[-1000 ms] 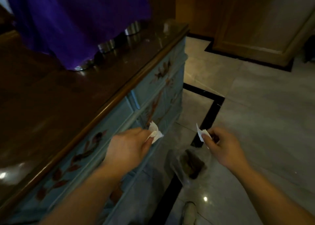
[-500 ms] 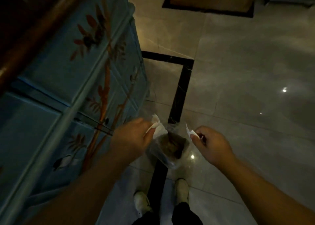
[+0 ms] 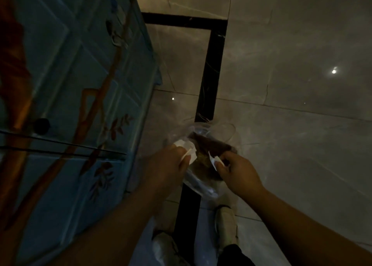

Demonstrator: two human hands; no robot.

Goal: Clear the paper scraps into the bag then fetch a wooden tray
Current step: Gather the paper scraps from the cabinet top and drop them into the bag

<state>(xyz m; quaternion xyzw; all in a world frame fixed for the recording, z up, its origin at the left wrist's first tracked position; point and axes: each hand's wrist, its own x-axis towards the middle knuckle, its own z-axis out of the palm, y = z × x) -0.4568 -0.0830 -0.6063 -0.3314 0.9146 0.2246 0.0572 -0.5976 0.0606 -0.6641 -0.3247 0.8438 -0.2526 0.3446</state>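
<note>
A clear plastic bag [image 3: 219, 132] with brown stuff inside sits open on the floor, just ahead of my shoes. My left hand [image 3: 167, 165] pinches a crumpled white paper scrap [image 3: 189, 148] at the bag's left rim. My right hand [image 3: 237, 173] pinches a smaller white paper scrap [image 3: 213, 161] over the bag's mouth. Both hands hover close together above the opening. No wooden tray is in view.
A blue painted cabinet [image 3: 76, 104] with branch and leaf designs and a dark knob [image 3: 41, 125] fills the left side. Glossy grey floor tiles [image 3: 291, 145] with a black inlay strip [image 3: 211, 74] spread to the right. My two shoes [image 3: 225, 223] stand below the bag.
My view has tipped down from the cabinet top toward the floor. Both hands, each still holding a scrap, have come down and together over the bag's mouth.
</note>
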